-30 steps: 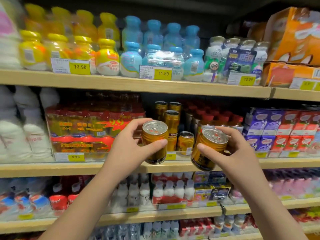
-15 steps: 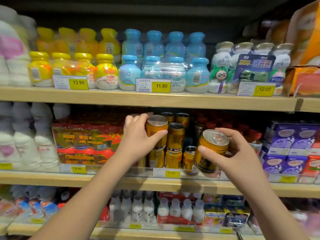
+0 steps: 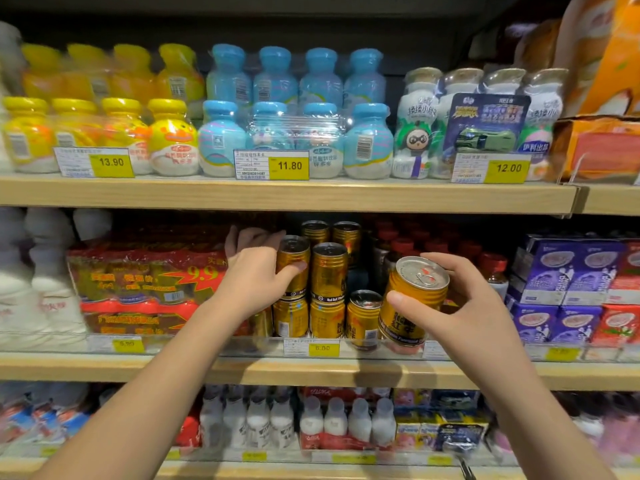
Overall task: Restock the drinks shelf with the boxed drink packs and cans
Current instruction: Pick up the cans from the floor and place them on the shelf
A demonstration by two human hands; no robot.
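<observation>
My left hand (image 3: 254,271) grips a gold can (image 3: 292,268) that sits on top of another gold can in the left stack on the middle shelf (image 3: 311,370). My right hand (image 3: 460,306) holds a second gold can (image 3: 414,299), tilted, in front of the shelf at the right of the stacks. Between the two stand more gold cans (image 3: 329,271), two high, with a single low can (image 3: 363,318) beside my right hand's can. Red-wrapped drink packs (image 3: 145,289) lie left of the cans.
Purple and red boxed drinks (image 3: 571,289) fill the right of the middle shelf, red-capped bottles (image 3: 485,268) stand behind. The top shelf (image 3: 277,195) carries yellow, blue and white bottle packs with price tags. White bottles (image 3: 346,422) line the lower shelf.
My left hand has carried its can deeper into the shelf and onto the left stack. My right hand has moved its can a little closer to the shelf front.
</observation>
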